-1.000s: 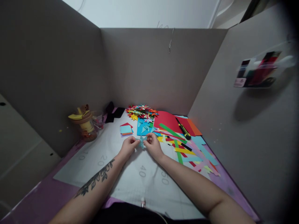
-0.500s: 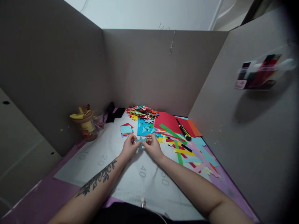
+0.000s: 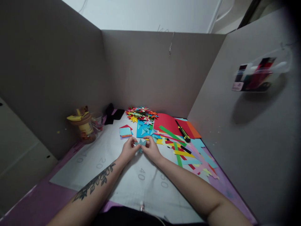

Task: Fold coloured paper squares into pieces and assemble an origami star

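Observation:
A light blue folded paper star (image 3: 141, 143) is pinched between both hands, just above the white sheet (image 3: 122, 185). My left hand (image 3: 128, 148) grips its left side, thumb and fingers closed. From the right, my right hand (image 3: 150, 148) pinches the opposite side, with its thumb near the star's middle. Beyond the hands, several light blue folded pieces (image 3: 146, 130) lie on a blue paper sheet (image 3: 141, 134). A small stack of square papers (image 3: 125, 131) sits by the left hand. Fingers cover part of the star.
Colourful paper stars (image 3: 141, 113) are heaped at the back. To the right lie red paper (image 3: 164, 122), a yellow-black utility knife (image 3: 182, 131) and loose paper strips (image 3: 185, 153). A lidded jar (image 3: 85, 127) stands left. Grey panels enclose the table; a clear holder (image 3: 254, 77) hangs right.
The view has shifted slightly, so everything sits a little further left. Both hands keep hold of the star, and its points show more openly between the fingers.

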